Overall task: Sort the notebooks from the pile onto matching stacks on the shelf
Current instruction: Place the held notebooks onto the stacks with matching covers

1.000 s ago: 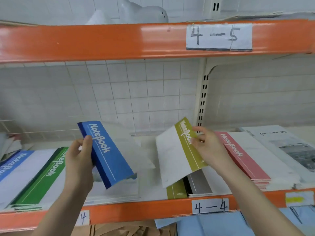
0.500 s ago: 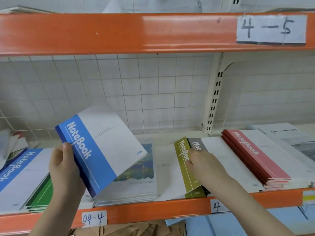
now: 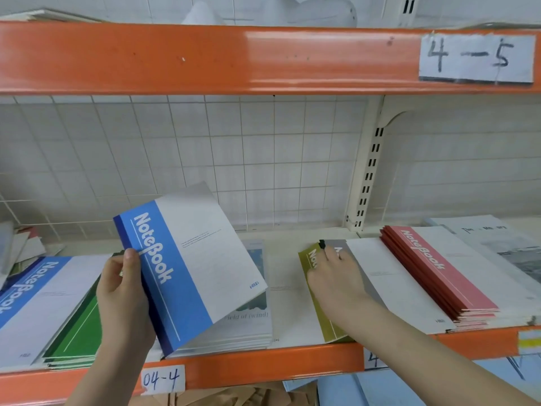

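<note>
A person sorts notebooks at an orange shelf (image 3: pixel 263 364) marked w/ a "04-4" label (image 3: pixel 163 379). The left hand (image 3: pixel 124 294) grips a blue notebook (image 3: pixel 190 265) by its spine edge, thumb curled over the front cover by the word "NoteBook", other fingers hidden behind the back; the book is tilted up, clear of the shelf, above a stack w/ a sky-picture cover (image 3: pixel 254 317). The right hand (image 3: pixel 336 276) lies palm-down, fingers fairly straight and close together, pressing on an olive notebook (image 3: pixel 328 326) that sits flat on the shelf to the right of the label; fingertips reach the top edge of that book, where it meets a grey notebook (image 3: pixel 377 291) next to it, and the olive band shows on both sides of the hand. Further right of the label sits a stack of red notebooks (image 3: pixel 439 273). Left of the label lie a green notebook (image 3: pixel 79 332) and, overlapping it, another blue-banded one (image 3: pixel 32 300). On the beam above (image 3: pixel 205 57), a paper tag reads "4-5" (image 3: pixel 475 58).
</note>
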Motion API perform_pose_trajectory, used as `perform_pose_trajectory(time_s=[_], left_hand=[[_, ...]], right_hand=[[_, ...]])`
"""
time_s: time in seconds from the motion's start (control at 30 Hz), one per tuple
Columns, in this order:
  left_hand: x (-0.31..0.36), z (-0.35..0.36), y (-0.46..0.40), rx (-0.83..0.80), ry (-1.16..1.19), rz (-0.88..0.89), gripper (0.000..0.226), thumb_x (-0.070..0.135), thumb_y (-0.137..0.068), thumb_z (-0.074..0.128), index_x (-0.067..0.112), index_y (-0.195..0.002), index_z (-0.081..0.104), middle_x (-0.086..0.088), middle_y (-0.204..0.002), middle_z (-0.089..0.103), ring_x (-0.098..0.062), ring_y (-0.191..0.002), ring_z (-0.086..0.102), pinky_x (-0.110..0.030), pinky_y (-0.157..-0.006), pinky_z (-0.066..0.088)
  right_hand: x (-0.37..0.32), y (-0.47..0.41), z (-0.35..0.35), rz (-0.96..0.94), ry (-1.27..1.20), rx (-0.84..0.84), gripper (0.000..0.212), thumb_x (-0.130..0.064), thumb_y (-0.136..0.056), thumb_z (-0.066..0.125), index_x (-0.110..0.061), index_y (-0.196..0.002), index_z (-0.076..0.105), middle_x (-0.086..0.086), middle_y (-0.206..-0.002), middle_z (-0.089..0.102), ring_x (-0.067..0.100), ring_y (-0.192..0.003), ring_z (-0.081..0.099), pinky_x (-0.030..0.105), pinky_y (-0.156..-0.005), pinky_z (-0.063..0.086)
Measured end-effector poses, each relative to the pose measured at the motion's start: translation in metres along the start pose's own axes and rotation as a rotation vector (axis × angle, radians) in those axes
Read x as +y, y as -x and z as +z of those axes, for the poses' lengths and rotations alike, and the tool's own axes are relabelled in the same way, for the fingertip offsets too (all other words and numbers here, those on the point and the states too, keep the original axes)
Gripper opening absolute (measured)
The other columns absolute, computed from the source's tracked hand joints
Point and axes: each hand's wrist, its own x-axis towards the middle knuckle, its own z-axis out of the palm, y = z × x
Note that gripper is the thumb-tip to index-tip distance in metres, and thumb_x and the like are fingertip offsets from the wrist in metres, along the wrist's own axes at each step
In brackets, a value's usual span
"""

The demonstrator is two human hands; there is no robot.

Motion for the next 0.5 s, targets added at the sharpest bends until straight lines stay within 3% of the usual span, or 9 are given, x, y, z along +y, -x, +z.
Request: perform_pose_trajectory(time_s=[0.07,0.1,0.17,0.2,0.27,0.37,0.5], left_hand=[[0.0,0.001,0.002,-0.004,0.002,-0.001,0.033,0.04,-0.1,0.044,0.019,-0.075,0.044,0.0,-0.076,0.054,-0.016,-0.066,0.05,-0.031,-0.061,0.041],[0.0,0.002,0.004,-0.005,0.006,0.0,0.033,0.039,-0.1,0.044,0.019,-0.074,0.044,0.001,-0.075,0.054,-0.014,-0.064,0.05,-0.029,-0.059,0.041],[0.002,0.003,0.006,-0.002,0.01,0.005,0.033,0.037,-0.101,0.043,0.018,-0.074,0.043,0.001,-0.074,0.053,-0.01,-0.06,0.05,-0.027,-0.057,0.041],[0.003,0.003,0.007,-0.002,0.009,0.01,0.033,0.037,-0.101,0.042,0.019,-0.074,0.043,0.002,-0.074,0.053,-0.01,-0.061,0.05,-0.028,-0.057,0.041],[0.004,0.003,0.008,-0.004,0.002,0.012,0.033,0.039,-0.101,0.042,0.019,-0.074,0.042,0.002,-0.074,0.053,-0.013,-0.064,0.051,-0.029,-0.059,0.041],[0.004,-0.003,0.006,0.004,0.007,0.002,0.033,0.041,-0.1,0.043,0.021,-0.074,0.042,0.002,-0.077,0.056,-0.016,-0.068,0.053,-0.03,-0.062,0.042],[0.007,-0.007,0.007,0.011,0.006,-0.008,0.032,0.04,-0.101,0.042,0.019,-0.076,0.042,0.001,-0.076,0.056,-0.014,-0.065,0.053,-0.029,-0.06,0.043]], right_hand=[[-0.004,-0.005,0.001,-0.028,-0.113,0.099,0.038,-0.018,-0.044,0.088,-0.005,-0.076,0.071,0.02,-0.097,0.059,0.035,-0.097,0.057,0.041,-0.083,0.047],[-0.006,-0.008,0.006,-0.064,-0.189,0.113,0.041,-0.024,-0.047,0.088,-0.004,-0.077,0.069,0.02,-0.096,0.059,0.035,-0.095,0.057,0.039,-0.083,0.047],[-0.017,-0.012,0.017,-0.079,-0.439,-0.014,0.045,-0.039,-0.088,0.059,-0.001,-0.111,0.057,0.019,-0.119,0.049,0.033,-0.117,0.045,0.038,-0.098,0.036],[-0.022,-0.013,0.023,-0.06,-0.522,-0.118,0.052,-0.047,-0.096,0.041,-0.003,-0.122,0.048,0.018,-0.128,0.043,0.032,-0.124,0.038,0.039,-0.104,0.03],[-0.031,-0.014,0.03,0.004,-0.612,-0.132,0.072,-0.061,-0.093,0.018,-0.007,-0.137,0.032,0.019,-0.141,0.031,0.033,-0.134,0.025,0.042,-0.113,0.02],[-0.043,-0.013,0.035,0.037,-0.674,-0.108,0.087,-0.065,-0.082,-0.001,-0.013,-0.15,0.011,0.022,-0.155,0.006,0.035,-0.144,0.001,0.044,-0.117,0.0],[-0.045,-0.011,0.035,0.059,-0.699,-0.09,0.102,-0.066,-0.065,-0.012,-0.016,-0.151,0.008,0.02,-0.157,0.001,0.033,-0.145,-0.002,0.043,-0.117,-0.003]])
